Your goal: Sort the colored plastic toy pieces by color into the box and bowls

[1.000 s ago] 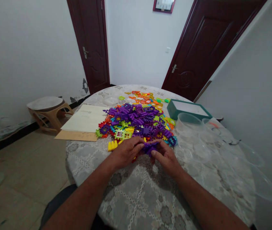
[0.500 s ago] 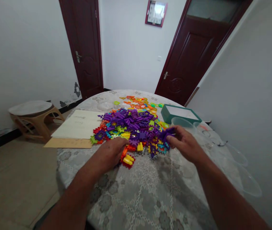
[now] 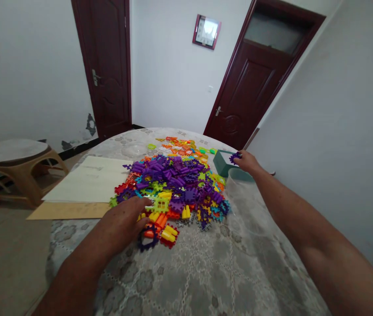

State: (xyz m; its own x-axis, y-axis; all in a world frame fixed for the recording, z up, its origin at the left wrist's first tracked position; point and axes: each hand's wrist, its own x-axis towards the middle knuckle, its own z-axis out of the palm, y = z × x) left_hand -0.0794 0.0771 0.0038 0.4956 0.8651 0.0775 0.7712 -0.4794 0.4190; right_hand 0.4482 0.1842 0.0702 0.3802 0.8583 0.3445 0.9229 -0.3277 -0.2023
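Note:
My right hand (image 3: 248, 160) reaches over the green box (image 3: 221, 164) with the pale top, fingers closed on a purple toothed building piece (image 3: 234, 158). At the left front of the pile, my left hand (image 3: 129, 219) has its thumb and forefinger apart. The forefinger tip is at a lime-green window-shaped piece (image 3: 161, 204); a purple toothed ring (image 3: 148, 237) lies by the thumb. Yellow double-peg pieces (image 3: 169, 233) and orange ones lie just beyond that hand. The heap of purple pieces (image 3: 176, 171) covers the middle of the mixed pile.
A clear plastic container (image 3: 242, 204) lies beside the green box. To the left are a cream sheet (image 3: 87, 177) and a tan cardboard strip (image 3: 71, 210). More orange pieces (image 3: 180, 149) are scattered at the back of the patterned tablecloth (image 3: 202, 267). A stool (image 3: 18, 166) stands at left.
My right hand has carried the purple piece away from the pile's right edge, forward to over the green box. My left hand has opened a little at the pile's front. The view has shifted.

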